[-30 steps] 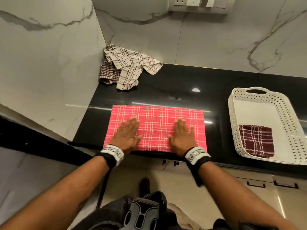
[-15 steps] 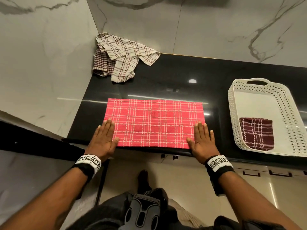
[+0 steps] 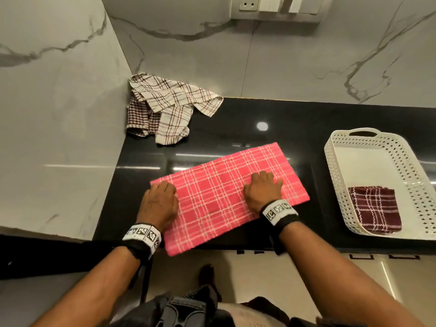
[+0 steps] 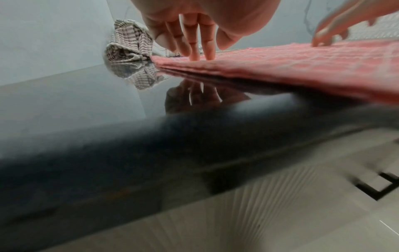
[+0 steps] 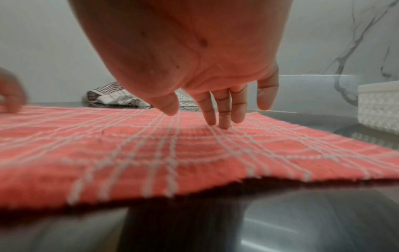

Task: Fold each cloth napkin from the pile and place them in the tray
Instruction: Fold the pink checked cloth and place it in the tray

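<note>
A pink checked napkin (image 3: 226, 194), folded into a long rectangle, lies skewed on the black counter (image 3: 271, 119), its near left corner hanging over the front edge. My left hand (image 3: 160, 199) presses its fingertips (image 4: 200, 54) on the napkin's left end (image 4: 280, 68). My right hand (image 3: 263, 190) presses straight fingers (image 5: 224, 119) on the right half of the napkin (image 5: 172, 153). A white perforated tray (image 3: 335, 166) at the right holds one folded maroon checked napkin (image 3: 374, 208). The pile of white and brown checked napkins (image 3: 165, 109) sits in the back left corner.
Marble walls close off the counter at the left and back. A wall socket panel (image 3: 278, 5) is above the counter. The counter's front edge (image 3: 306, 249) runs just below my wrists, with cabinet fronts and floor beneath.
Both hands moved from the napkin's near corners onto its top. The napkin has turned anticlockwise, so its right end now points away and its near left corner overhangs the edge.
</note>
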Demonstrator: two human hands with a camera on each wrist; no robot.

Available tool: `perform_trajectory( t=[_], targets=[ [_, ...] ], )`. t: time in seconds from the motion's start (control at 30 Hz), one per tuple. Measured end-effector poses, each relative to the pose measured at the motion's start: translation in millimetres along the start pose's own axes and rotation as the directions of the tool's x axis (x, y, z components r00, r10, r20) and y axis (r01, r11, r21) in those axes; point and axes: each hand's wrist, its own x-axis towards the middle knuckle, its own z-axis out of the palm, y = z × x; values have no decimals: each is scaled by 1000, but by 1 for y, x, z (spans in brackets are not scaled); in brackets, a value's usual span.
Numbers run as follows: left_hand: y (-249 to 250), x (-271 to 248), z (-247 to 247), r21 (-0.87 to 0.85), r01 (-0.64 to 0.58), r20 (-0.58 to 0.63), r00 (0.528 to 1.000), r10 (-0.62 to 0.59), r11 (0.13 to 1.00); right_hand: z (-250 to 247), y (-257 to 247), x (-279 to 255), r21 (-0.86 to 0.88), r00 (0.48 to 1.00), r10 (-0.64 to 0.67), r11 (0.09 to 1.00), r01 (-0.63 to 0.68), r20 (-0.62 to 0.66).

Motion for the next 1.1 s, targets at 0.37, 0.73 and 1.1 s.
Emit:
perform_trajectory(
  t=[0.37,0.73,1.1],
  targets=[
    [85,-43,16,-107,-516,7,854,520,850,-40,-22,114,100,969,-121,990,101,217],
    [58,-69,20,-193,-374,74,916,393,907,42,51,-109,214,977,-182,956,202,-108],
    [95,-111,18,-80,-327,-31,945,326,942,68,112,-153,53,877,-420,895,443,-233]
  ],
)
